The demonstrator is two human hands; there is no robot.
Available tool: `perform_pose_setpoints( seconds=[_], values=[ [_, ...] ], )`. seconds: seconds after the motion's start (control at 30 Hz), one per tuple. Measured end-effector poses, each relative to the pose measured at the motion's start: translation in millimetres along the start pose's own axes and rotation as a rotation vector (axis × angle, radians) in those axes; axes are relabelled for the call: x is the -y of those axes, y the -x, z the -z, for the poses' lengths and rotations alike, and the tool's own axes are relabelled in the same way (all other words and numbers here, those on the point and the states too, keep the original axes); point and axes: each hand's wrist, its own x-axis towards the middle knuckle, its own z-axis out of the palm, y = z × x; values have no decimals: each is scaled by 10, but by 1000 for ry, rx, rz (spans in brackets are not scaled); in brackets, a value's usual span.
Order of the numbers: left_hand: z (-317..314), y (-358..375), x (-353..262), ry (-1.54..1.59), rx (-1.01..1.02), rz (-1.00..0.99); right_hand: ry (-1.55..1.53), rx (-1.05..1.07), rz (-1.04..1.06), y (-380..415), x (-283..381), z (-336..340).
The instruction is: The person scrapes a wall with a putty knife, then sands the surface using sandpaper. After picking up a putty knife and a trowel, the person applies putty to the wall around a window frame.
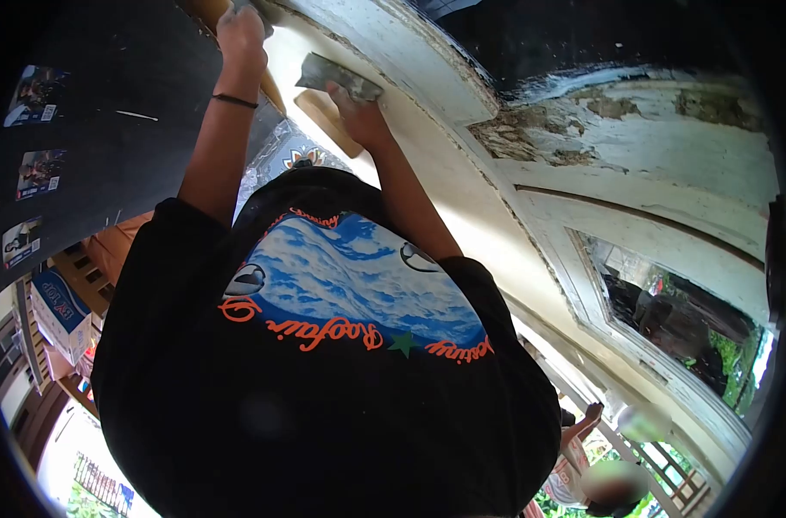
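My left hand (242,36), at the top of the view with a dark band on its wrist, is closed at the edge of a brown piece (205,10); a grey part shows beside the fingers, and what they hold cannot be made out. My right hand (358,116) grips a wide grey scraper (320,71), its flat blade smeared with pale material. The scraper is next to a long pale surface (415,129). Just below it is a tan, oblong piece (326,123), partly behind my right hand.
Peeling, worn wooden framing (574,129) and a glazed pane (669,319) are at the right. A dark panel (108,164) with small pictures stands left, above a blue-and-white box (60,311). Other people, one in a pale shirt (568,479), are at the lower right. A black shirt (324,423) fills the middle.
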Motion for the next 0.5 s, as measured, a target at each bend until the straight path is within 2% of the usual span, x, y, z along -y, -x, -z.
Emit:
perform_pose_setpoints(
  seconds=[0.03,0.07,0.13,0.2,0.27,0.3,0.37,0.4,0.43,0.47,0.5],
  values=[
    [51,-28,134,-92,142,-57,-221,-43,-76,-18,54,5],
    [-17,42,152,-91,155,-55,-221,-55,-80,18,87,5],
    [-226,320,181,-75,-76,129,-197,-103,-113,199,125,60],
    [-197,468,390,-42,-22,243,-110,-102,-112,481,-219,66],
    [-189,648,703,-51,9,376,-4,-122,-224,880,-550,142],
    [-175,763,818,-109,42,393,20,-157,-346,1112,-629,203],
    [-252,1059,828,-212,100,402,-2,-230,-432,1653,-728,505],
    [-310,1165,865,-215,117,409,162,-203,-380,2025,-973,679],
    [-403,1308,963,-220,107,469,168,-257,-458,2362,-1067,902],
    [-479,1431,1073,-225,95,531,61,-414,-584,2563,-867,1096],
    [-540,1527,1183,-176,71,531,216,-420,-473,3088,-1335,1323]
  ],
)
